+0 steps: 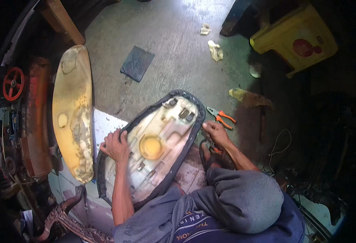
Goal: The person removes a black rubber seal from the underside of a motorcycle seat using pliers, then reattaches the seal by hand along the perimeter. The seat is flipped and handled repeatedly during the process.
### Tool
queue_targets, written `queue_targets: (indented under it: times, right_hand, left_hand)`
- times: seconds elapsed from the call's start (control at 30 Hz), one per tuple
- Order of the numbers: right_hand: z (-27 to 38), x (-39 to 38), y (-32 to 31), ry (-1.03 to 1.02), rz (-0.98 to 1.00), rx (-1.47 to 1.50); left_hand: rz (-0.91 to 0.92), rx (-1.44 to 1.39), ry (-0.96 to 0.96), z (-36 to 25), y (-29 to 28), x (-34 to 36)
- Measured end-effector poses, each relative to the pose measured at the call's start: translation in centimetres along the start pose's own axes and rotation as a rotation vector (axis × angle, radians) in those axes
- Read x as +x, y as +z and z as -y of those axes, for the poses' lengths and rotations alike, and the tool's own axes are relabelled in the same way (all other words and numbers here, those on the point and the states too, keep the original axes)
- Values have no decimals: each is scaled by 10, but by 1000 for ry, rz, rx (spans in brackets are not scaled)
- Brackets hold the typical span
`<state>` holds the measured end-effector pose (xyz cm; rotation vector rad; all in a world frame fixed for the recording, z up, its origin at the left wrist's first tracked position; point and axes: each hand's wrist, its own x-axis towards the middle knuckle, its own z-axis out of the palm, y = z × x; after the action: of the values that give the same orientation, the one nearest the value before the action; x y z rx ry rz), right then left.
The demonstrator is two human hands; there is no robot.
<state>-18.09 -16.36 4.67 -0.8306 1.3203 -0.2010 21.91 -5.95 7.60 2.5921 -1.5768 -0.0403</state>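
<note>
An overturned seat [157, 146] with a pale plastic base and black cover edge lies diagonally before me. My left hand [115, 146] grips its left edge with fingers curled over the black cover. My right hand [215, 133] is closed at the upper right edge, thumb against the cover. Orange-handled pliers [222, 118] lie just above that hand. Another orange-handled tool [216, 150] shows partly beneath my right hand, beside my sandalled foot. A worn yellow foam pad [72, 113] sits upright along the left.
A yellow stool [291, 40] stands upper right. Foam scraps [215, 50], a dark square sheet [137, 62] and a stained yellow piece [242, 95] lie on the concrete floor [109, 36]. A rusty cylinder with a red valve wheel [13, 84] lines the left; a loose wire [279, 141] lies right.
</note>
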Motion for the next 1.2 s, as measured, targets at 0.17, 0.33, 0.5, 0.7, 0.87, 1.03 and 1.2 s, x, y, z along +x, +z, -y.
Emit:
queue_targets:
  times: [0.17, 0.33, 0.5, 0.7, 0.87, 1.03, 1.2]
  right_hand:
    - [15, -27, 5, -359, -171, -729]
    - [20, -20, 10, -341, -135, -907]
    - [2, 4, 1, 71, 150, 146]
    - [30, -33, 12, -205, -16, -696]
    - [40, -34, 25, -214, -14, -883]
    - [1, -9, 27, 204, 207, 294]
    - [4, -22, 19, -137, 77, -422]
  left_hand:
    - [9, 43, -10, 1, 3, -2]
    - [-8, 51, 3, 3, 7, 2]
    - [9, 5, -2, 6, 7, 2]
    - [15, 5, -13, 3, 4, 1]
    - [-20, 71, -14, 0, 3, -1]
    - [3, 37, -32, 1, 5, 2]
    - [0, 8, -43, 3, 5, 0]
